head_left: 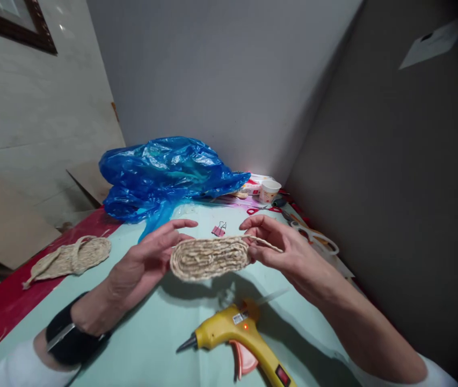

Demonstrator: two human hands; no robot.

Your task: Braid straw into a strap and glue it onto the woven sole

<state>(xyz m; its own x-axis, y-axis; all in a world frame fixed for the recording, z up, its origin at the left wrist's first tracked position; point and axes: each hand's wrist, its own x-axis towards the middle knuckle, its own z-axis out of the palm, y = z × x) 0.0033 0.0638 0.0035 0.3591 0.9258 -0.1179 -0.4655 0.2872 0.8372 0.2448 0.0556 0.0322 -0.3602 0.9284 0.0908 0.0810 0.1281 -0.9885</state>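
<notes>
Between my two hands, raised above the table, is an oval coil of braided straw cord point(211, 259). My left hand point(148, 258) supports its left end, fingers stretched out behind it. My right hand point(273, 244) pinches the right end, where a loose length of the cord runs across the fingers. Below lies a yellow hot glue gun point(234, 330), its nozzle pointing left and a small red light lit; a clear glue stick shows at its back. On the left rests a finished-looking straw slipper shape point(73, 257) with a strap across it.
A crumpled blue plastic bag point(168, 172) covers the back left of the table. A pink binder clip point(219, 229) sits beyond my hands. At the back right are a paper cup point(269, 191), red-handled scissors point(263, 210) and white-handled scissors point(317, 236). Grey panels stand behind and right.
</notes>
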